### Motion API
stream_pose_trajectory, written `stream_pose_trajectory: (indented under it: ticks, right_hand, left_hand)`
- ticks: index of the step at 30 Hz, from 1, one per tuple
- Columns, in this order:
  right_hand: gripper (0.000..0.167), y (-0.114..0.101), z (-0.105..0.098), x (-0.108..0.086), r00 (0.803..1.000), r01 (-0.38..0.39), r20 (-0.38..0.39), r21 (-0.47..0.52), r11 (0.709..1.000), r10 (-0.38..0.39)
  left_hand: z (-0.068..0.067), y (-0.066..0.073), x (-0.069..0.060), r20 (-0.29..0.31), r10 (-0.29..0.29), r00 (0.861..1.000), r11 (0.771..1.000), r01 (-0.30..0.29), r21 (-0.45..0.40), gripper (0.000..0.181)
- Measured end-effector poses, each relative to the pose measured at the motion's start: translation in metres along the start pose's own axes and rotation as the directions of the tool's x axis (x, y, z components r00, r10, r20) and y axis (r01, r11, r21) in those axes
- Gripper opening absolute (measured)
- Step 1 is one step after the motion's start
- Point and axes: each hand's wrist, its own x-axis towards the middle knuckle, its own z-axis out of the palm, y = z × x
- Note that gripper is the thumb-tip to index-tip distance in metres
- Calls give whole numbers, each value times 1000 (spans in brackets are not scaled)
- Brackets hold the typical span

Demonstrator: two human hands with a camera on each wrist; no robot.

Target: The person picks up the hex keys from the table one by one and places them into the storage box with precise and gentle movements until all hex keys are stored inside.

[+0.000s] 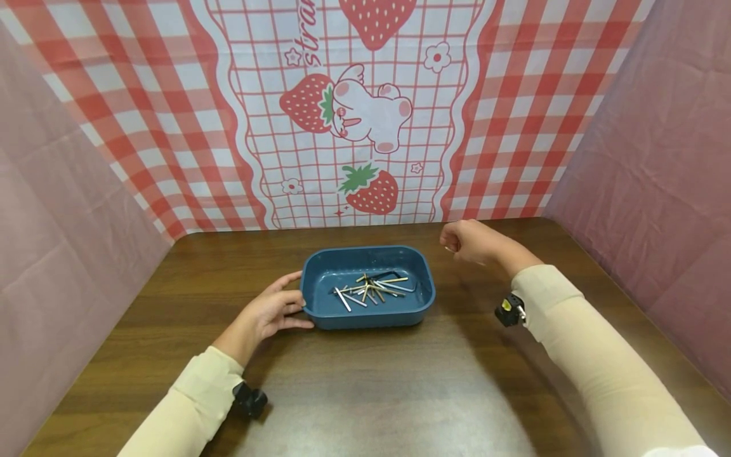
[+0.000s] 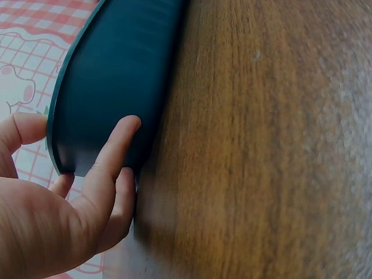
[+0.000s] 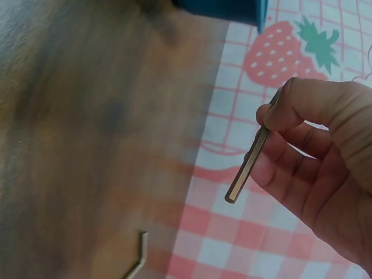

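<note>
A dark blue tray [image 1: 365, 321] stands on the table with several hex keys [image 1: 374, 287] in a loose pile inside, some brass-coloured, some silver, one black. My left hand [image 1: 275, 307] holds the tray's left end, its fingers spread over the rim and outer wall; the left wrist view shows fingertips [image 2: 132, 123] against that wall. Beyond the tray's right side, my right hand [image 1: 471, 241] is raised above the table. In the right wrist view, it pinches a brass-coloured hex key [image 3: 249, 165] between thumb and finger; its upper end is hidden.
Another bent hex key [image 3: 143, 253] lies on the wooden table [image 1: 422, 387], near the back edge. A strawberry-print cloth [image 1: 365, 127] hangs behind the table. Pink cloth [image 1: 657, 190] closes in both sides.
</note>
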Motion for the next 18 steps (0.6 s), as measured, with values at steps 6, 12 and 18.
stream_pose_trajectory:
  ticks: [6,12,18]
  right_hand:
    - [28,-19,-8,8,997,71,18,-60,996,-70]
    - [27,-40,-17,13,990,132,50,-74,988,-129]
    - [27,-62,-22,20,981,173,96,-74,982,-166]
  left_hand:
    - [0,1,0,3,-2,1000,1000,2,1,81]
    - [0,0,0,4,-1,1000,1000,1,-5,80]
    - [0,0,1,2,-1,1000,1000,1,-5,79]
